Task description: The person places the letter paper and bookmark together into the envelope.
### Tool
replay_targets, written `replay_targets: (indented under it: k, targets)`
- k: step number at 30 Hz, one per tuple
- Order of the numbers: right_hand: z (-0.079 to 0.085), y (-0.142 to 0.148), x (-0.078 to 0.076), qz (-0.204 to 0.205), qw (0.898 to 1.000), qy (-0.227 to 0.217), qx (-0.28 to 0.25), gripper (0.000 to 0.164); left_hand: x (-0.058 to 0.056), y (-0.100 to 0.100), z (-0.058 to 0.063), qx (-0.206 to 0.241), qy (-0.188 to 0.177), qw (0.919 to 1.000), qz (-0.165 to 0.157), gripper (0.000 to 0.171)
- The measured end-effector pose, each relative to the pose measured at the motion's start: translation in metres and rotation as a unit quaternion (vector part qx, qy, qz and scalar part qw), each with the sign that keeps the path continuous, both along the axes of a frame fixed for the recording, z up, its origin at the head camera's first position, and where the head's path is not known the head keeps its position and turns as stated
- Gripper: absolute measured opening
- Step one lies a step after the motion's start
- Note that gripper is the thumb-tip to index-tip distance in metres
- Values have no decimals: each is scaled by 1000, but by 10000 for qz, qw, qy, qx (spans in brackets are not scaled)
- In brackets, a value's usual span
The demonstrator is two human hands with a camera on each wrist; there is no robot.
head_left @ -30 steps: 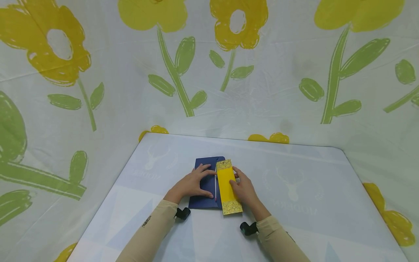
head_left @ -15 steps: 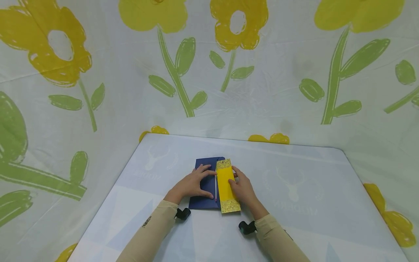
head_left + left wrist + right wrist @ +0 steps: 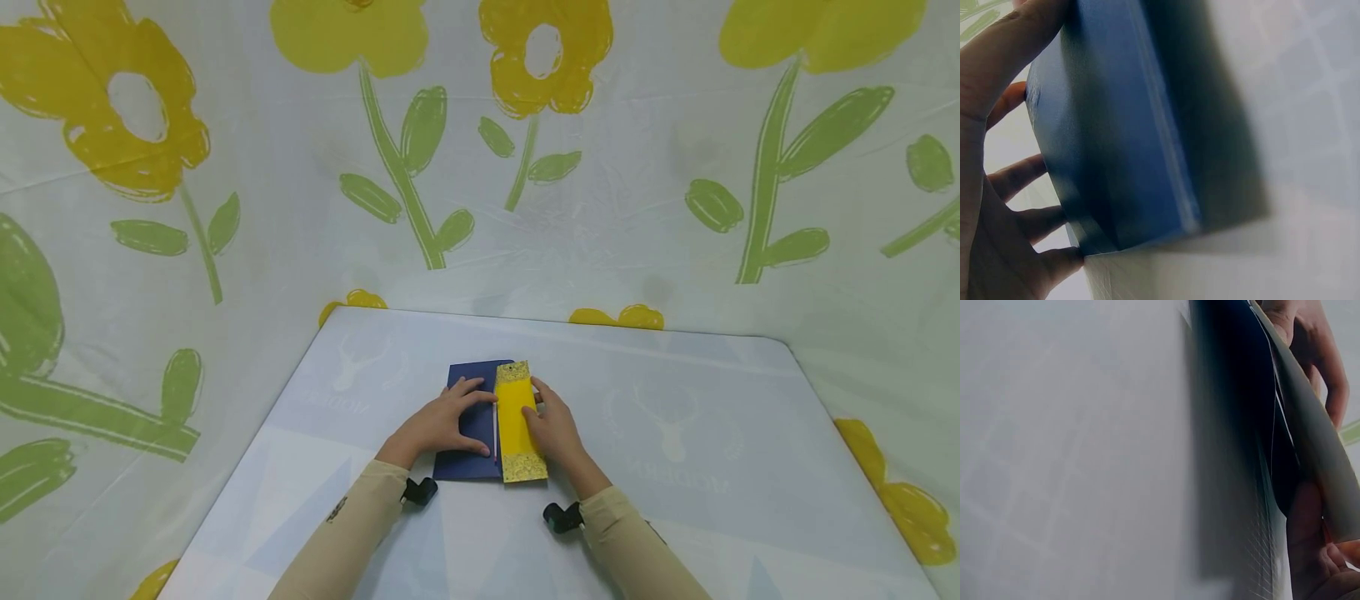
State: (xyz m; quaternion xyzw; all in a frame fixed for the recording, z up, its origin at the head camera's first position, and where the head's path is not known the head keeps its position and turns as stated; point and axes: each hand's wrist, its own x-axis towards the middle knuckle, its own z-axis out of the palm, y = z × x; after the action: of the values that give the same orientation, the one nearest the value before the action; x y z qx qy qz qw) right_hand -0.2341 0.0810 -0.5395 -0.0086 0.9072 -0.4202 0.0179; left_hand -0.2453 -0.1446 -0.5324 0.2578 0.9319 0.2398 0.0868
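A dark blue, flat, book-like item (image 3: 468, 467) lies on the table. My left hand (image 3: 438, 423) rests on it with fingers spread and thumb apart. In the left wrist view its blue edge (image 3: 1129, 125) shows up close, the fingertips along one side. With my right hand (image 3: 557, 427) I grip the right side of a yellow card strip (image 3: 516, 418), thumb on top, fingers beneath. Both its ends are gold-speckled, and it covers the blue item's right part. In the right wrist view the strip's pale underside (image 3: 1319, 437) is bowed. A thin white stick (image 3: 495, 429) runs along the strip's left edge.
The table (image 3: 675, 517) has a pale patterned cover with deer-head prints. Behind and around it hangs a white curtain (image 3: 637, 167) with yellow flowers and green leaves. Small black cameras (image 3: 562, 517) sit at both wrists.
My right hand has moved slightly left and away from me with the yellow card strip, which now stands straighter over the blue item. The left hand has stayed in place.
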Motion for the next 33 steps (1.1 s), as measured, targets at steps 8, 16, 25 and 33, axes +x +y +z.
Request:
replay_targets:
  k: [8,16,25,33]
  targets:
    - [-1,-2,-1,-22,10000,-73,-33,58,0,0,0,4,26,10000,1,82]
    - [0,-4,-2,26,10000,0,-66,58,0,1,1,-25,48,10000,-35,82]
    - [2,-6,-5,-28,9999,126,-94,57,1,2,3,-93,19,9999,39,82]
    - [2,-8,-7,-89,9999,123,-12,57,0,2,3,-98,98,9999,17,82]
